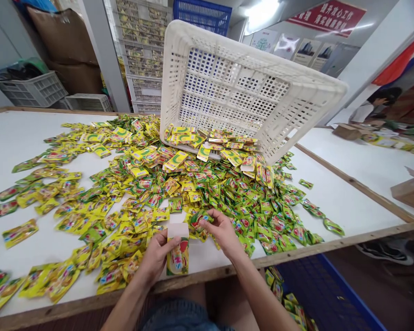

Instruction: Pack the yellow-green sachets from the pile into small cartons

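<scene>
My left hand (155, 257) holds a small stack of yellow-green sachets (178, 257) upright near the table's front edge, with a white card (178, 230) at its top. My right hand (221, 232) pinches a single green sachet (199, 217) at the edge of the big loose pile of sachets (193, 184), just right of the stack. The pile spreads across the white table (338, 197). Behind it a white plastic crate (241, 87) lies tipped on its side, with sachets spilling out of its mouth.
A blue crate (331, 299) holding some sachets sits on the floor below the table's right front corner. Stacked white and blue crates (141, 55) stand behind the table. Another table on the right carries cardboard boxes (412, 191), and a person (376, 103) is there.
</scene>
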Demonstrator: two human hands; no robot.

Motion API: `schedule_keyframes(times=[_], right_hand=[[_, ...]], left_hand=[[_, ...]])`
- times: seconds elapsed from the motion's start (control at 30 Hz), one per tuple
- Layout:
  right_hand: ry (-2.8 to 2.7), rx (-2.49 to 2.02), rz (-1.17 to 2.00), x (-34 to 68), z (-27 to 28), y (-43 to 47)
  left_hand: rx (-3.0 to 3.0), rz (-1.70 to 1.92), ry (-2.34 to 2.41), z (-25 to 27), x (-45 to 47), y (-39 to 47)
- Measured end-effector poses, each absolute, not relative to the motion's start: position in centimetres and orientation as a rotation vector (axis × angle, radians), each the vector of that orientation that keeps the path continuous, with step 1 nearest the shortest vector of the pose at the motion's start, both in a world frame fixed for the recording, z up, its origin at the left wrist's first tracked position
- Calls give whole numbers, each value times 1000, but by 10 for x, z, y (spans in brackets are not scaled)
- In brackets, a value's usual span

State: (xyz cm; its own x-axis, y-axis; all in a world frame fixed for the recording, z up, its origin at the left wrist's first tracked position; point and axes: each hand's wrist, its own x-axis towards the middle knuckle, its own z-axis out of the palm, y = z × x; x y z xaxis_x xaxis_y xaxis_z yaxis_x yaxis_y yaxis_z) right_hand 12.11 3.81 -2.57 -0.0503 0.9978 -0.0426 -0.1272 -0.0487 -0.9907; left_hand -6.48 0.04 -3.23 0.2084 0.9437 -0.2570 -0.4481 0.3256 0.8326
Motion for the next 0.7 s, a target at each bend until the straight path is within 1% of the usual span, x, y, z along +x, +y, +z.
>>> schedule_keyframes(times=[0.1, 0.17, 0.3, 0.37, 0.53, 0.7], right_hand=[[-1075, -1139, 1243, 127, -24, 43], [-1120, -1177, 1253, 129, -24, 45], [-1288, -1167, 1584, 124, -23, 42], [-1299, -1138, 1648, 119, -21, 39], [-1383, -1118, 1529, 114, -23, 34], [-1255, -1181, 1399, 122, -29, 36]], left_hand=[[702, 1056, 863, -31, -70, 0], [746, 1017, 851, -31, -74, 1], [886, 940, 879, -31, -74, 4], [934, 925, 899, -31, -72, 6], [949, 944, 892, -34, -67, 8], [944, 1004, 926, -37, -64, 9]])
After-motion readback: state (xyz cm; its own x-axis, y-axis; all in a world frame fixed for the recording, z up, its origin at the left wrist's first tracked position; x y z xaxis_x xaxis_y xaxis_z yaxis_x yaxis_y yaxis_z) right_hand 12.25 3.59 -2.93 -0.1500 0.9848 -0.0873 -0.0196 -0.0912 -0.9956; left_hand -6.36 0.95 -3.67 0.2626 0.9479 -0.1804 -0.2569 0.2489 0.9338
